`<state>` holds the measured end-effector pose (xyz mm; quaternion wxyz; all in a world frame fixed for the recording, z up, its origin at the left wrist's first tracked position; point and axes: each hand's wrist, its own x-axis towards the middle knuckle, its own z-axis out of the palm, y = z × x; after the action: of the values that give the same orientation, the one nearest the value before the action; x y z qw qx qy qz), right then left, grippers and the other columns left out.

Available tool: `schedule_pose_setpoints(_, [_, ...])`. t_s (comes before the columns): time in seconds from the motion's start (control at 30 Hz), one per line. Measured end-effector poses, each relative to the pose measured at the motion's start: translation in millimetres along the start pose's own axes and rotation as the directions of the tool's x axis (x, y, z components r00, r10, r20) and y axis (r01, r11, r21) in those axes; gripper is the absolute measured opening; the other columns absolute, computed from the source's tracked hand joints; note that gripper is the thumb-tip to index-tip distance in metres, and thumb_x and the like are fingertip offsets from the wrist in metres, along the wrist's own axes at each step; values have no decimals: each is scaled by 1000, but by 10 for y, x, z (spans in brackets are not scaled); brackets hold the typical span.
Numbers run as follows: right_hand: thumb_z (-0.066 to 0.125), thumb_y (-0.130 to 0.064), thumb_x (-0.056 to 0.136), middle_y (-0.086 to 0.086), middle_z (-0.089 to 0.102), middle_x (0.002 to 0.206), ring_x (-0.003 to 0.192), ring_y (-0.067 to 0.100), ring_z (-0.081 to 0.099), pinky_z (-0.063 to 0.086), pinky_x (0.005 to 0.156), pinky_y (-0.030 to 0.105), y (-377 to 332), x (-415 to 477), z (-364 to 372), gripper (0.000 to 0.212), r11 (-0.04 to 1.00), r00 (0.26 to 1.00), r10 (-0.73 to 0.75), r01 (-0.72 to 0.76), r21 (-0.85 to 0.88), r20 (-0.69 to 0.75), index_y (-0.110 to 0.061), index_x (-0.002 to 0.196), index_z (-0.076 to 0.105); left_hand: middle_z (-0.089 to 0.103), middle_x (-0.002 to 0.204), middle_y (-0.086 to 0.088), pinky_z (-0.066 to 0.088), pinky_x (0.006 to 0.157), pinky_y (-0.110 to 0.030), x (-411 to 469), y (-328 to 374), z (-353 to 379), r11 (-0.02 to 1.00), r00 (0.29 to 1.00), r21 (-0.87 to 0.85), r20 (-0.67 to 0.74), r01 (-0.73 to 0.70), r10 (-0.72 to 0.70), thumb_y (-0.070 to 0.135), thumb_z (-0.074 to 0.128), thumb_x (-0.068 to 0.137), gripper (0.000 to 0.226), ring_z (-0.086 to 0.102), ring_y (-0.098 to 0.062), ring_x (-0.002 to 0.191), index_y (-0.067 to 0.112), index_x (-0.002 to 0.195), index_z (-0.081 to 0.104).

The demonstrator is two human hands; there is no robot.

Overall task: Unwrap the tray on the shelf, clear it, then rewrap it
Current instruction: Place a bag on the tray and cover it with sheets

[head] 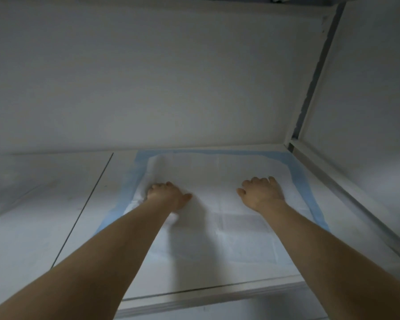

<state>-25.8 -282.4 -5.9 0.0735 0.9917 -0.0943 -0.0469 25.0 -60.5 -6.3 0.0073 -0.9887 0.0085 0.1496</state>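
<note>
A white wrap sheet with a light blue border lies spread on the white shelf, towards its right end. No tray shape shows under or on it. My left hand is at the sheet's left side, fingers curled down into a raised fold of the sheet, which stands up just beyond the knuckles. My right hand rests on the flat right half of the sheet, thumb spread to the left. Its fingertips are hidden behind the knuckles. Both forearms reach in from the front edge.
The shelf is a white cabinet bay with a back wall and a right side wall. A dark seam runs across the shelf left of the sheet. The shelf's front lip is near me.
</note>
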Motion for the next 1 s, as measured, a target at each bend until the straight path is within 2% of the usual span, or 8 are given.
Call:
schedule_pose_setpoints(0.13, [26, -39, 100, 8, 35, 148, 134, 31, 35, 21, 113, 46, -173, 254, -9, 46, 995, 998, -43, 47, 84, -45, -24, 142, 37, 32, 148, -16, 25, 111, -43, 140, 135, -92, 988, 978, 64, -148, -141, 149, 57, 32, 94, 67, 27, -34, 138, 9, 142, 34])
schedule_pose_setpoints(0.23, [25, -38, 101, 2, 16, 158, 145, 31, 16, 10, 116, 53, -266, 432, -27, 47, 986, 998, -54, 55, 155, -10, -32, 148, 23, 34, 145, -12, 25, 110, -44, 324, 256, -128, 970, 952, 79, -188, -231, 242, 47, 32, 98, 55, 29, -32, 136, 13, 140, 37])
schedule_pose_setpoints(0.37, [23, -38, 102, 1, 6, 160, 146, 33, 9, 8, 117, 53, -337, 671, -16, 49, 979, 998, -20, 32, 201, -61, -32, 150, 17, 35, 144, -18, 25, 114, -37, 595, 363, -154, 938, 908, 87, -235, -336, 347, 36, 31, 101, 48, 32, -32, 134, 7, 140, 35])
schedule_pose_setpoints(0.5, [19, -42, 102, 1, -5, 161, 148, 30, -3, 3, 118, 53, -402, 891, 32, 51, 974, 998, -6, 19, 227, -58, -33, 151, 8, 15, 155, -21, 15, 117, -36, 795, 370, -169, 920, 889, 77, -238, -383, 390, 36, 29, 102, 56, 17, -32, 143, 7, 149, 18])
schedule_pose_setpoints(0.63, [31, -53, 95, 2, -2, 160, 148, 28, -4, 5, 116, 57, -399, 989, 70, 63, 973, 1000, -22, 25, 228, -17, -32, 151, 10, 4, 159, -11, 11, 119, -42, 977, 385, -120, 917, 901, 61, -169, -395, 399, 50, 36, 96, 67, 3, -28, 148, 20, 151, 14])
schedule_pose_setpoints(0.73, [35, -58, 91, 0, 3, 159, 147, 26, 3, 10, 114, 59, -384, 1000, 90, 68, 964, 998, -18, 2, 266, 58, -32, 150, 12, 5, 159, -9, 11, 118, -48, 1063, 342, -84, 927, 921, 34, -108, -373, 375, 65, 37, 89, 74, 4, -27, 147, 26, 150, 18])
schedule_pose_setpoints(0.87, [40, -63, 87, -1, 15, 156, 144, 26, 15, 18, 112, 56, -326, 1044, 54, 73, 958, 997, -21, -3, 286, 79, -29, 148, 17, 12, 157, -8, 20, 115, -48, 1176, 260, -98, 947, 943, -27, -99, -320, 316, 79, 44, 74, 99, 15, -30, 145, 18, 149, 21])
schedule_pose_setpoints(1.0, [46, -68, 80, 0, 18, 154, 143, 27, 14, 18, 110, 54, -277, 1118, 47, 77, 951, 993, 1, -37, 308, 116, -32, 145, 24, 8, 158, -9, 18, 115, -50, 1256, 216, -119, 961, 957, -22, -103, -276, 272, 89, 45, 59, 115, 14, -33, 144, 23, 149, 20])
